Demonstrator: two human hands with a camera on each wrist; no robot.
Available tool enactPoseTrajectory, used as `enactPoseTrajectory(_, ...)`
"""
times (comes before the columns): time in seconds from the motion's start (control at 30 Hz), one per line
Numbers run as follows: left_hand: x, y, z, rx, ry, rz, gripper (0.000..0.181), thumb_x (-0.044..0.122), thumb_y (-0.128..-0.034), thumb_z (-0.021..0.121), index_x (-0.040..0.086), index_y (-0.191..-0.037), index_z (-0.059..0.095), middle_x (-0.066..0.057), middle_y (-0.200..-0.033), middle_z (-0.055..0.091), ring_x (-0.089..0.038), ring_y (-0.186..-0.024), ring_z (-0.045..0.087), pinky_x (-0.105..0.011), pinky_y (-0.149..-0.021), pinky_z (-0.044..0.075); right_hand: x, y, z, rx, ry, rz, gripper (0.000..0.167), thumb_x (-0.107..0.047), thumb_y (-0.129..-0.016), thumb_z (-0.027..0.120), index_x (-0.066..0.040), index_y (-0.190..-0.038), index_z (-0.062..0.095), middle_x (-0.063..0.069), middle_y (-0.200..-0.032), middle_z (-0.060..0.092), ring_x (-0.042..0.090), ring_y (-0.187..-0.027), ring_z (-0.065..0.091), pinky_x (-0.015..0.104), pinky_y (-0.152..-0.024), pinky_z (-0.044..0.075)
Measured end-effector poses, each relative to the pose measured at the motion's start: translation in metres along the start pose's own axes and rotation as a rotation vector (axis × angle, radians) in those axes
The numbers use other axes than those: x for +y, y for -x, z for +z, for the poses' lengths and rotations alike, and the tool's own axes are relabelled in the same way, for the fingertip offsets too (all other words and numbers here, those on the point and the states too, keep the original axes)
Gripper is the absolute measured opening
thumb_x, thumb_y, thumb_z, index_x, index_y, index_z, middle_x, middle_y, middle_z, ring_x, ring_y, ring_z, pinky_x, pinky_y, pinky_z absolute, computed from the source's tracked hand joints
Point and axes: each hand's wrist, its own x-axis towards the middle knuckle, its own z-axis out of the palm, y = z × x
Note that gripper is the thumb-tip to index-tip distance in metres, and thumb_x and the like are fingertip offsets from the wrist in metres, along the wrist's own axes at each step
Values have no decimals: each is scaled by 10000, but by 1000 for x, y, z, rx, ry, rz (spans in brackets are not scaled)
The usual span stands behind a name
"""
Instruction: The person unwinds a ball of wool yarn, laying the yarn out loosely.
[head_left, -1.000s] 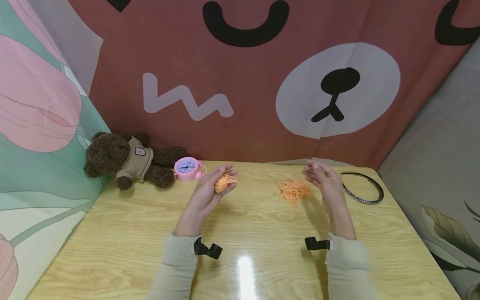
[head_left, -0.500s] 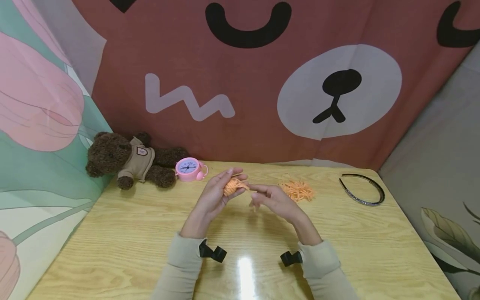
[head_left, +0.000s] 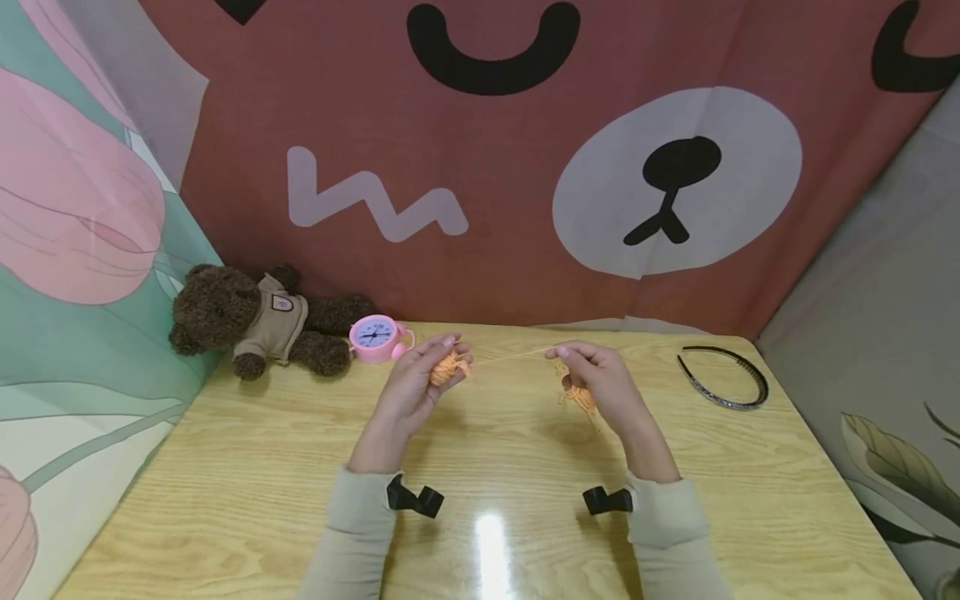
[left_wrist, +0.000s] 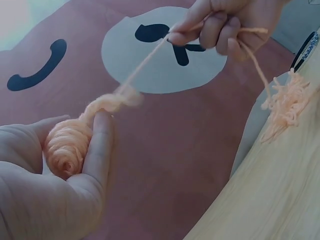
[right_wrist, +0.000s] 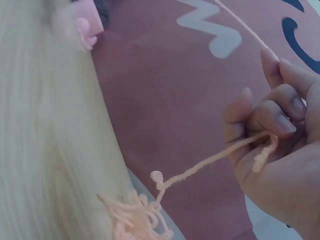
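Observation:
My left hand [head_left: 408,383] grips a small wound ball of orange yarn [left_wrist: 67,145] between thumb and fingers, above the table. A strand of yarn [left_wrist: 147,60] runs taut from the ball across to my right hand [head_left: 607,383]. Thumb and index finger of the right hand pinch that strand, and its other fingers curl over the yarn, as the right wrist view shows. From there the strand drops to a loose tangled heap of orange yarn [right_wrist: 140,217] on the table, partly hidden behind the right hand in the head view.
A pink alarm clock [head_left: 375,336] stands just left of my left hand. Behind it a brown teddy bear [head_left: 273,321] in a beige shirt lies on its side. At the right lies a dark headband [head_left: 723,379] on the wooden table [head_left: 247,500], whose back edge meets a printed cloth.
My right hand came in to the ball beside the left hand, then drew back right, pulling a strand straight between them. The left hand shifted slightly right and back.

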Motion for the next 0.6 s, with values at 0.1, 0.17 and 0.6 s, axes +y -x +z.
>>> enactPoseTrajectory(0.1,1,0,-3,16,-2,-11,224,133,-1078,490,9,-1252,556,-29,-1054,700,-113,-909,724,-226,-807,616,0,1,-8,78,-56,4,350,-393,-1039,565,-96,-1131,726,-27,-608,401,127,-613,446,328,-718,595)
enactPoseTrajectory(0.17,1,0,-4,20,-7,-16,266,136,-1086,468,-19,-1295,525,-43,-1073,687,-110,-902,717,-224,-810,615,0,2,-12,115,-108,7,335,-392,-1035,572,-108,-1121,726,-26,-591,399,113,-599,431,299,-710,591)
enactPoseTrajectory(0.6,0,-6,-13,98,-80,37,331,138,-1072,511,-76,-1322,540,-23,-1028,720,-105,-981,714,-232,-878,601,-6,9,-42,288,-358,-47,228,-308,-1036,589,-139,-1056,742,-14,-592,382,162,-581,343,245,-650,556)
